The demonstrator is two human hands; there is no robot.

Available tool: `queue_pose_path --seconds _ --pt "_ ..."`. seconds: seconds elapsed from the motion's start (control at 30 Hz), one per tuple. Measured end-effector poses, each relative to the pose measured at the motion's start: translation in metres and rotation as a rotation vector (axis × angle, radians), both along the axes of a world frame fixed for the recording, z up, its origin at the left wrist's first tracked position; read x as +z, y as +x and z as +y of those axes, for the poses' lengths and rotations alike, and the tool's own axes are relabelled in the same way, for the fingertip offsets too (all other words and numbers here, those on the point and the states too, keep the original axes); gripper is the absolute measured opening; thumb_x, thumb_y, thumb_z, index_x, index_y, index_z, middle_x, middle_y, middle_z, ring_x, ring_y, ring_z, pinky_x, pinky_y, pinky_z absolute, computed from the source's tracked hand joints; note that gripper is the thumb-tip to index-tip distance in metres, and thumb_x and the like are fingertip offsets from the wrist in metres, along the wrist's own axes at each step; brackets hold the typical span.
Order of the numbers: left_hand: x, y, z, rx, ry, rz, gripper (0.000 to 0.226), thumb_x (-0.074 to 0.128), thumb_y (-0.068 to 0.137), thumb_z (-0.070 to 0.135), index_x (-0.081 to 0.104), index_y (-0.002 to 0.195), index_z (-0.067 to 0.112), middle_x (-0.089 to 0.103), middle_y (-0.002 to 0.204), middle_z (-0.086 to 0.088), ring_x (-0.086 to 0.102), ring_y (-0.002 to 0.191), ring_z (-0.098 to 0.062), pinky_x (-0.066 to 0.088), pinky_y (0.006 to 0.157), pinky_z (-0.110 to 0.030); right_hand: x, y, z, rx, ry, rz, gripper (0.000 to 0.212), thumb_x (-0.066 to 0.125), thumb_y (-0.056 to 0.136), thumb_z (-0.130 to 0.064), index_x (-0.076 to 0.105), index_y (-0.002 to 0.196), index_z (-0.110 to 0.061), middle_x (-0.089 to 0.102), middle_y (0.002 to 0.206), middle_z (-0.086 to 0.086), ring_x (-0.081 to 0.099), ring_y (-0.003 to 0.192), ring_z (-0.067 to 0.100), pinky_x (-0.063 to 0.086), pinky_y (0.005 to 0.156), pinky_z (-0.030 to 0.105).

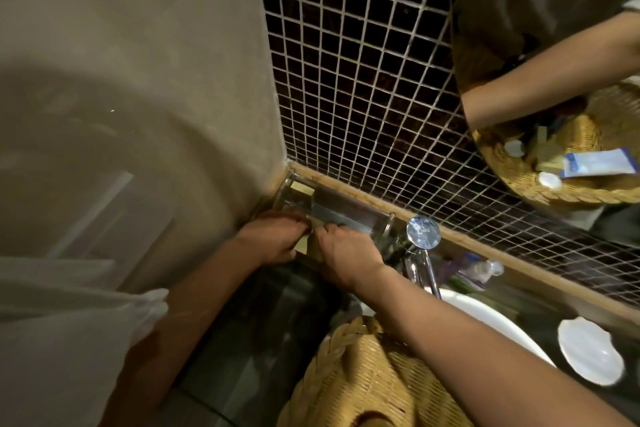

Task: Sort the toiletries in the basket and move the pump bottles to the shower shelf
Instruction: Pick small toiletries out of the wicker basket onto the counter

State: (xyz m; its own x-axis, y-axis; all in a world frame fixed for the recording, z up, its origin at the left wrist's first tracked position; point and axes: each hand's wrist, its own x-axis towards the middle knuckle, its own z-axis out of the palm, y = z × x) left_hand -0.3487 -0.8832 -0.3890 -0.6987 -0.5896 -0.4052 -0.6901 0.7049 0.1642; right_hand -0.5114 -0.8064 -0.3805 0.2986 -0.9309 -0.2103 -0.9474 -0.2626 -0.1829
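My left hand (273, 239) and my right hand (346, 253) meet at the front edge of a small glass shelf (346, 215) in the corner, where the beige wall joins the dark mosaic tiles. Their curled fingers hold a small tan item (304, 247) between them; blur hides what it is. A second tan piece (302, 189) lies at the back left of the shelf. The wicker basket (363, 388) stands below my right forearm, which hides much of the inside. The mirror shows the reflected basket (512, 180) holding a white and blue tube (599, 163) and round white caps.
A chrome tap (422, 234) stands just right of the shelf over a white basin (485, 322). A white scalloped dish (588, 360) sits at the right. A few bottles (478, 270) lie behind the tap. White cloth (69, 340) hangs at the lower left.
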Motion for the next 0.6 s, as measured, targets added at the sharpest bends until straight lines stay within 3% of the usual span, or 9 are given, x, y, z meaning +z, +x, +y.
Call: queue_pose_path --seconds 0.43,0.6 --pt "-0.009 0.008 0.001 -0.006 -0.001 0.023 0.058 0.07 0.088 0.03 0.047 0.141 0.03 0.046 0.144 0.0 0.047 0.13 -0.023 0.042 0.108 -0.041 -0.015 0.001 0.003 -0.013 0.03 -0.008 0.046 0.068 0.09 -0.026 0.053 0.131 -0.014 0.056 0.128 0.009 0.057 0.113 0.026 0.049 0.088 0.038" --pt "-0.012 0.009 0.011 -0.007 -0.062 0.08 0.057 0.072 0.086 0.031 0.049 0.137 0.026 0.053 0.137 -0.003 0.053 0.123 -0.023 0.045 0.102 -0.039 -0.011 -0.002 0.003 -0.014 0.042 -0.03 0.042 0.064 0.093 -0.027 0.052 0.132 -0.014 0.057 0.129 0.008 0.057 0.114 0.025 0.048 0.091 0.037"
